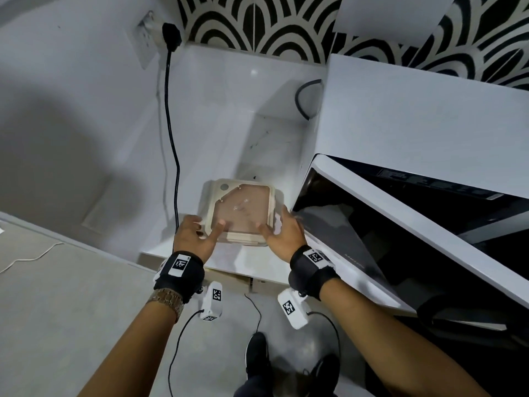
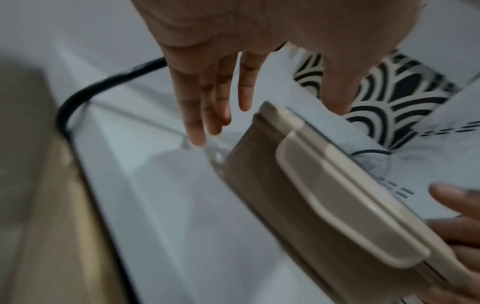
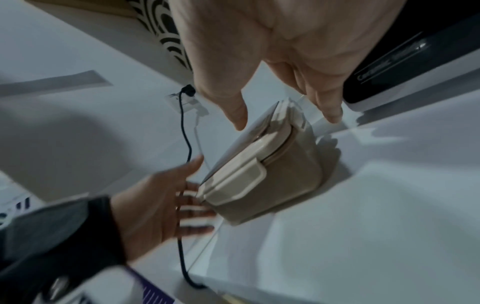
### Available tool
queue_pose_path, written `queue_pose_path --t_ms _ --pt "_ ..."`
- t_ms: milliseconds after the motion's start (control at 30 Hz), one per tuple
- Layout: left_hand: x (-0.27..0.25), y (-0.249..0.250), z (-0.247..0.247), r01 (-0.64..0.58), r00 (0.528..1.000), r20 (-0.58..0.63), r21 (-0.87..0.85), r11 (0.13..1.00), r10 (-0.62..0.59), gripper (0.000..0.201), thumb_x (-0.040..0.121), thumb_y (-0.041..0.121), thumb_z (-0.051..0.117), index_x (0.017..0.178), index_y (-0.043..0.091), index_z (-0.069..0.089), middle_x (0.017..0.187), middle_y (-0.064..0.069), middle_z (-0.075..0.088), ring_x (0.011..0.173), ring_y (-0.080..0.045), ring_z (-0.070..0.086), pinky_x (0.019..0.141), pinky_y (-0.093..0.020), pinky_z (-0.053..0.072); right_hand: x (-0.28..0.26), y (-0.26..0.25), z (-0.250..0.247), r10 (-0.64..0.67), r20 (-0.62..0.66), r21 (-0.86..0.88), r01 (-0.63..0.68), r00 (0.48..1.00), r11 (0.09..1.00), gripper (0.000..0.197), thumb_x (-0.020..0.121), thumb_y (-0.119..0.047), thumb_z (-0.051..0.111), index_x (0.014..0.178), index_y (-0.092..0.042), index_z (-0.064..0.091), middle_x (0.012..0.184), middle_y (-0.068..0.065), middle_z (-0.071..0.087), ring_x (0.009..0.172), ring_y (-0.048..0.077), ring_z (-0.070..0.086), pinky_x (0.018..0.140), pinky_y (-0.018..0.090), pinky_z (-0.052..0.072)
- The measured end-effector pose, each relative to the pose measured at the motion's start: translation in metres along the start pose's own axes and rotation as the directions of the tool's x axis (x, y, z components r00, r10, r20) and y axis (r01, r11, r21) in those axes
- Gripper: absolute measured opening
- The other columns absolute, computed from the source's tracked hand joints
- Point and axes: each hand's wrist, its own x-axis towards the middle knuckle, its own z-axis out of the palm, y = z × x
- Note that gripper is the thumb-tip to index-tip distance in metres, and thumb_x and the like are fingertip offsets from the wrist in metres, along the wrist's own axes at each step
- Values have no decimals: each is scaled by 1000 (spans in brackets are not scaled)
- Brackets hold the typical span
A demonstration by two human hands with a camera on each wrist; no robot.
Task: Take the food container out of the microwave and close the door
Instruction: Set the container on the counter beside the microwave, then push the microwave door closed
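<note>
Container [image 1: 242, 213] on counter [image 1: 257, 110], between both open grips

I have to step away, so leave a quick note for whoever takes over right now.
Left hand: open, fingers straight beside the food container.
Right hand: open at the container's other side; no grip on it.
The container sits lidded on the white counter, left of the microwave.
Done: container out.
Left: the microwave door stands open; close it.
</note>
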Motion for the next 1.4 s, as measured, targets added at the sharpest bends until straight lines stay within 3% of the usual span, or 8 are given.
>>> queue_pose_path --t_ms 267,367,467,600,767,967,1133,1400 --pt "-1 35 -20 -276 960 -7 104 955 279 75 81 54 67 137 9 47 138 -14 50 121 -32 54 101 -45 47 -30 12 -27 -97 -4 -68 97 995 993 95 88 -51 71 162 -14 25 158 8 46 148 27 39 118 35 36" --pt "-12 62 -27 -403 913 -11 125 907 407 82 77 64 59 137 10 47 140 -13 48 128 -29 47 105 -31 36 -43 3 -51 -205 -54 -24 204 977 979 86 85 -49 73 156 -16 37 147 -6 56 140 19 50 114 35 42" --pt "-26 103 -32 -522 850 -6 129 843 527 66 85 43 70 139 13 46 144 -10 45 132 -25 43 100 -13 26 -58 -9 -79 -239 -86 105 247 967 963 79 88 -34 78 154 -12 40 152 1 53 139 15 51 116 30 41" --pt "-53 169 -31 -698 708 -13 139 703 706 68 86 43 68 142 13 42 148 -9 44 135 -23 43 104 -16 29 -91 -35 -120 -326 -171 214 358 930 909 68 89 -19 79 149 -11 47 145 7 59 134 12 56 107 9 41" --pt "-90 236 -6 -818 575 69 76 570 815 76 87 52 64 147 15 36 152 -7 40 140 -21 36 110 -25 26 -131 -43 -166 -417 -277 172 472 866 865 64 89 -23 78 146 -16 51 139 3 65 129 6 60 110 26 48" --pt "-151 267 50 -947 309 278 1 321 910 75 84 60 54 145 18 42 152 -3 43 143 -18 34 121 -42 22 -175 -6 -226 -595 -435 -354 479 676 803 49 85 -28 79 130 -11 68 144 5 60 133 13 55 110 10 35" --pt "-192 264 108 -997 73 512 24 70 856 73 89 57 38 148 14 41 158 -6 36 149 -22 27 123 -52 15 -202 64 -266 -612 -510 -595 266 604 758 52 85 -26 80 130 -4 67 146 15 57 134 29 56 111 44 46" --pt "-214 263 168 -956 80 635 267 -120 768 86 90 60 33 158 14 8 167 -4 5 153 -20 -5 121 -44 -12 -190 128 -275 -554 -459 -739 48 695 672 59 94 -13 46 151 -2 44 159 14 44 150 28 36 119 54 36"
